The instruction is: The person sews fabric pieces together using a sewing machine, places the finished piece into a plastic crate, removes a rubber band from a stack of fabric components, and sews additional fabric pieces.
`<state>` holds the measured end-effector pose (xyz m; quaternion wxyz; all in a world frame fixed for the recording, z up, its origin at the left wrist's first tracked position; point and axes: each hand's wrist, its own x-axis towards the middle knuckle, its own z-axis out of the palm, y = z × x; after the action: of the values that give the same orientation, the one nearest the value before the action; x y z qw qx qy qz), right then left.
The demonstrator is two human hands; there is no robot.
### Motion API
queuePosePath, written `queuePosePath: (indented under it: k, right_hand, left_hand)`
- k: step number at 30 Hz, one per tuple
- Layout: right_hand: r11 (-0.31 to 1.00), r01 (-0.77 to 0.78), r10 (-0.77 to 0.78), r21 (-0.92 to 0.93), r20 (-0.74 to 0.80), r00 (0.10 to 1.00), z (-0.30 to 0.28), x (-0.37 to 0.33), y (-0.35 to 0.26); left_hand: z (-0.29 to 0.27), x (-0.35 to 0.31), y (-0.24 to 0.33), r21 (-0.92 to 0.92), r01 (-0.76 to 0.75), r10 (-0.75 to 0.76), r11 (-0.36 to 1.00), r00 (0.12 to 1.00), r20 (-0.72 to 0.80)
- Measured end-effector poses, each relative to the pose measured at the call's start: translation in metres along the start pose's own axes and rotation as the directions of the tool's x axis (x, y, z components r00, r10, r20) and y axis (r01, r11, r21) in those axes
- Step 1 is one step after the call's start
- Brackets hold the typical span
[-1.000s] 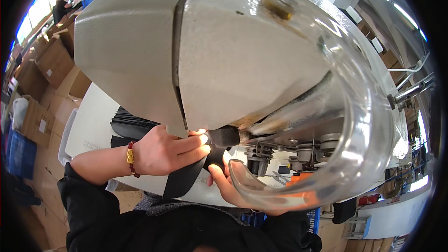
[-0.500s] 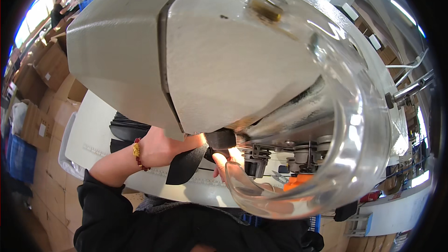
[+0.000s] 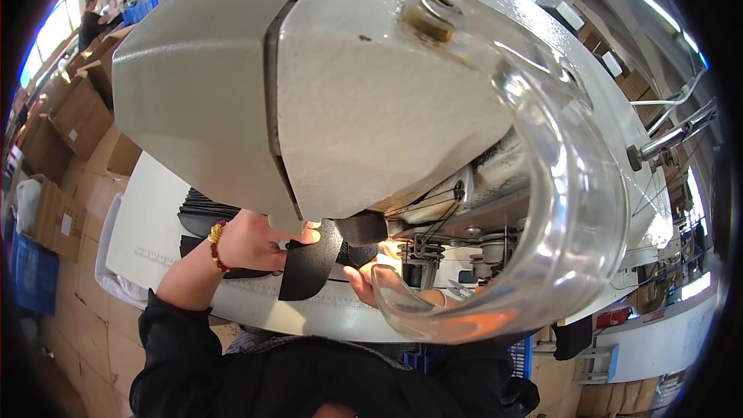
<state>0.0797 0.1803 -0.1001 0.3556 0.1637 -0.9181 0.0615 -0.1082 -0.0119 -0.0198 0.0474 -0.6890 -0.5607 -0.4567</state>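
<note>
The large pale head of a sewing machine [image 3: 387,101] fills the upper middle. Under it hangs a curved black leather-like piece [image 3: 311,267]. My left hand [image 3: 259,241], with a red and gold beaded bracelet at the wrist, pinches this piece by its left edge. Close to the lit needle area, my right hand [image 3: 361,285] has its fingertips at the lower edge of the black material. A clear plastic guard [image 3: 573,209] curves in front and hides most of that hand. Left of my left hand lies a stack of similar black pieces [image 3: 207,213].
Metal snips [image 3: 462,289] show beneath the guard, beside an orange patch. The white table [image 3: 147,209] carries a printed ruler along its front. Cardboard boxes [image 3: 81,112] and a blue crate [image 3: 35,275] stand at left. Farther back, another person [image 3: 91,23] is at work.
My left hand has drawn back slightly left from the needle area, its fingers now at the piece's left edge. My right hand has shifted slightly down and left. The view has tilted a little.
</note>
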Motion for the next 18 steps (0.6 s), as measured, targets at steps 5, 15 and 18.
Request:
queuePosePath:
  k: [5, 15, 18]
  right_hand:
    - [0.999, -0.045, 0.046, -0.014, 0.108, 0.993, -0.02, 0.01, 0.002]
    - [0.985, -0.093, 0.096, 0.145, -0.011, 0.995, -0.018, 0.006, -0.01]
    - [0.982, -0.1, 0.103, 0.162, -0.012, 0.995, -0.016, 0.005, -0.012]
  left_hand:
    - [0.009, -0.006, -0.01, -0.034, -0.084, 0.08, 0.996, 0.992, -0.094]
    - [0.015, -0.022, -0.033, 0.126, -0.168, 0.168, 0.978, 0.986, 0.016]
    - [0.018, -0.03, -0.042, 0.046, -0.114, 0.114, 0.992, 0.993, 0.011]
